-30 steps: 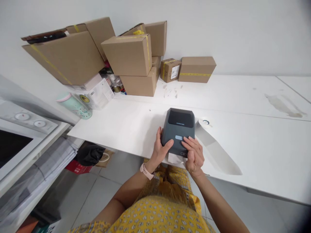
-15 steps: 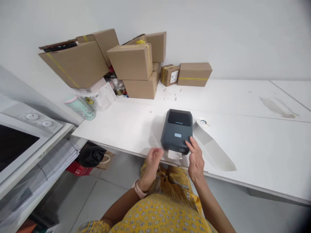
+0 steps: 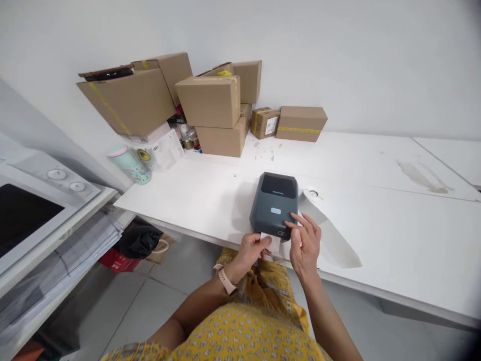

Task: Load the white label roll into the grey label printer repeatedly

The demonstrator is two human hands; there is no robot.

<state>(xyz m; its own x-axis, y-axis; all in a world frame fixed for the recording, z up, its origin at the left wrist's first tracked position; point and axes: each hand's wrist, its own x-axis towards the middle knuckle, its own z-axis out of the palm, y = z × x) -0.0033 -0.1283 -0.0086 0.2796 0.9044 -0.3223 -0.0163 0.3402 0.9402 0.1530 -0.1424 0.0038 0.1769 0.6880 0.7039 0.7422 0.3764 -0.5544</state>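
A dark grey label printer (image 3: 273, 203) stands near the front edge of the white table (image 3: 210, 200). From its front slot sticks out a white paper label (image 3: 275, 244). My left hand (image 3: 252, 250) pinches this label, thumb on top, the other fingers mostly hidden beneath. With its fingers spread, my right hand (image 3: 305, 245) rests its fingertips on the printer's front right corner and holds nothing. Behind the right hand, a strip of white backing paper (image 3: 336, 240) curls over the table beside a small roll (image 3: 311, 193).
Cardboard boxes (image 3: 210, 100) are stacked at the back left, with smaller boxes (image 3: 301, 123) along the wall. A mint green tumbler (image 3: 130, 164) leans by a white box (image 3: 161, 150). At far left, a microwave (image 3: 41, 195) sits on a shelf.
My left hand has moved right and closed on the paper label. My right hand has shifted slightly, its fingers still on the printer. The view has tilted a little.
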